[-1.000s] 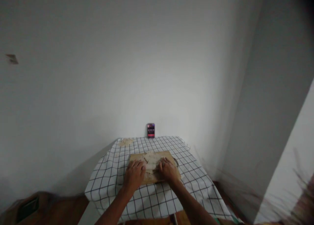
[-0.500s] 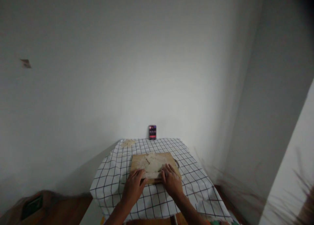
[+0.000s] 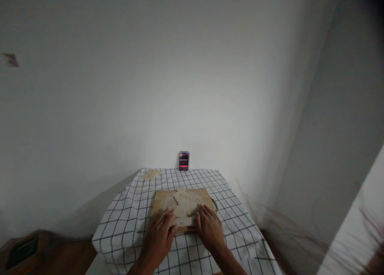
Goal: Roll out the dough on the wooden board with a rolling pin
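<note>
A wooden board (image 3: 161,195) lies on the checked cloth, with a pale, flour-dusted sheet of dough (image 3: 183,205) spread over it. Along the near edge of the sheet runs a pale roll of dough (image 3: 184,222); whether a pin lies inside it I cannot see. My left hand (image 3: 159,229) is over the roll's left end, fingers forward and thumb on the near side. At the right end, my right hand (image 3: 209,226) rests with its fingers bent over the roll. The fingertips partly cover both ends.
A checked cloth (image 3: 126,215) covers the table. At its far left lies a flat, pale piece of dough (image 3: 151,174). A phone (image 3: 184,161) leans upright against the wall (image 3: 210,87). Thin blurred twigs (image 3: 294,231) reach in from the right. A dark-fronted object (image 3: 22,253) sits low left.
The view has shifted, so the board and table appear slightly lower and farther left. Both hands stay at the ends of the roll, the left one a little flatter over it.
</note>
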Demonstrator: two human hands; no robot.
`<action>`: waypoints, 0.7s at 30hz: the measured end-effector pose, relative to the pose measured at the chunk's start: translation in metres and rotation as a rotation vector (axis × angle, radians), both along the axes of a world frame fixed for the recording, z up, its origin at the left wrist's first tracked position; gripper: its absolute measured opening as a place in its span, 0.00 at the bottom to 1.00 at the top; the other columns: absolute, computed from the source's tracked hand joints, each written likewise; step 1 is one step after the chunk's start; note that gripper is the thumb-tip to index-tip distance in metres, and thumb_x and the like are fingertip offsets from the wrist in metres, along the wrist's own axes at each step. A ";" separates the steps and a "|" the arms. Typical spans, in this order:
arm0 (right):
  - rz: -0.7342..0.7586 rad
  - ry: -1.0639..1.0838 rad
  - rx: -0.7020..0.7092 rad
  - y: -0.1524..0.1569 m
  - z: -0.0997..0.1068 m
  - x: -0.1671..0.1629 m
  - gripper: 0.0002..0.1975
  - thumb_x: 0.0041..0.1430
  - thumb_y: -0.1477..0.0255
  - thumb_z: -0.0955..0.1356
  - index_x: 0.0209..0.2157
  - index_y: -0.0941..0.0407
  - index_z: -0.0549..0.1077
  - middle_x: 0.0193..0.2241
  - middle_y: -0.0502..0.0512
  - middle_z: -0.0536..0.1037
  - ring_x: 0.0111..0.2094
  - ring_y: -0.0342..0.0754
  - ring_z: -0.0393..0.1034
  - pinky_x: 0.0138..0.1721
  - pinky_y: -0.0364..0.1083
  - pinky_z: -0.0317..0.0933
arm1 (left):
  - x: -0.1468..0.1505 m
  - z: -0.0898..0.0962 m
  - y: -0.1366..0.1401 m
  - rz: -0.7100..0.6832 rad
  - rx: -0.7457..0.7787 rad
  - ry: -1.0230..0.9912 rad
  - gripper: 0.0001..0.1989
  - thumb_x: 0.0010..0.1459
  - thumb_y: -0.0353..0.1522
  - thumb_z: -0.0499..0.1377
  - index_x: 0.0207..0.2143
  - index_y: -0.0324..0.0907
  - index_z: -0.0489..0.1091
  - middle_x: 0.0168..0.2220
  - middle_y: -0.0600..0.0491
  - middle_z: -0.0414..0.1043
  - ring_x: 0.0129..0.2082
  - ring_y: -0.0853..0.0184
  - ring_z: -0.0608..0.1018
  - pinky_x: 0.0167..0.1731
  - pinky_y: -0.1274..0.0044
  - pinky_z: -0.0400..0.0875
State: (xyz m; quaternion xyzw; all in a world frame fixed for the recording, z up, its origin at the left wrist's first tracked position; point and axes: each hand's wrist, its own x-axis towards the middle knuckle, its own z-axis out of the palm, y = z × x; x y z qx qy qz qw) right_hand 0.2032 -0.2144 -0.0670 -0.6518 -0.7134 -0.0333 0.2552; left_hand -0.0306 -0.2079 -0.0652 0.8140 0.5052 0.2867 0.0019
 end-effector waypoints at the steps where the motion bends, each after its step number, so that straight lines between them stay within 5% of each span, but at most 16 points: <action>1: 0.002 -0.004 -0.001 0.002 0.000 -0.002 0.26 0.77 0.67 0.54 0.59 0.53 0.79 0.65 0.56 0.75 0.69 0.54 0.64 0.70 0.54 0.56 | -0.002 -0.002 0.001 0.003 -0.015 -0.002 0.22 0.71 0.40 0.51 0.62 0.53 0.73 0.67 0.52 0.73 0.70 0.54 0.70 0.72 0.56 0.67; 5: -0.001 0.006 0.013 0.015 -0.004 -0.005 0.25 0.76 0.67 0.55 0.61 0.53 0.78 0.66 0.56 0.73 0.70 0.54 0.62 0.70 0.55 0.56 | -0.007 -0.008 0.011 0.020 -0.087 0.036 0.23 0.70 0.44 0.48 0.63 0.63 0.71 0.71 0.61 0.67 0.73 0.56 0.65 0.76 0.58 0.60; 11: 0.017 0.040 -0.056 0.038 -0.004 -0.003 0.24 0.75 0.67 0.57 0.62 0.53 0.77 0.66 0.58 0.73 0.69 0.56 0.64 0.71 0.56 0.54 | 0.004 -0.005 0.038 0.048 -0.069 0.123 0.30 0.72 0.45 0.44 0.73 0.55 0.59 0.74 0.57 0.61 0.75 0.56 0.61 0.79 0.55 0.49; 21: 0.047 -0.026 -0.117 0.059 0.023 0.000 0.24 0.76 0.68 0.56 0.62 0.55 0.76 0.66 0.57 0.74 0.69 0.54 0.63 0.70 0.55 0.53 | 0.016 -0.006 0.087 0.067 0.144 0.165 0.25 0.73 0.38 0.48 0.68 0.46 0.67 0.67 0.47 0.73 0.70 0.51 0.71 0.70 0.48 0.63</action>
